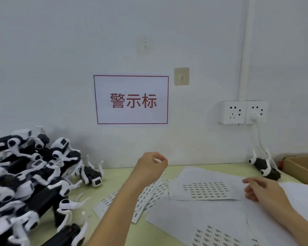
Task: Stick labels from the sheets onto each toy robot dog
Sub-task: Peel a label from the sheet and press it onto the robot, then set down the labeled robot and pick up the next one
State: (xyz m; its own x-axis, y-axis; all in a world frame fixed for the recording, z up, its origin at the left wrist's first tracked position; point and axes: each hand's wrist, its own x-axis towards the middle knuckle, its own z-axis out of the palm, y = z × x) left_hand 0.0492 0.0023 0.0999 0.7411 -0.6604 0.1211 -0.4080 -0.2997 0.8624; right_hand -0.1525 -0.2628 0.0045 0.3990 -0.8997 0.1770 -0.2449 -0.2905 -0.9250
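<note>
Left hand point(150, 166) is hovering, fingers point(163, 159) pinched, whether on a label I cannot tell; right hand point(263, 190), fingers loose, is resting by the label sheet point(205, 190). Best pinning that sheet flat while peeling.

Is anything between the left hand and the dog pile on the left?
Nothing visible. The left hand is raised above the table, and only bare tabletop and one stray dog lie before the pile.

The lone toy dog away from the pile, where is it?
Far right of the table, the lone toy dog lies against the wall, below the wall sockets, beside the cardboard box.
</note>
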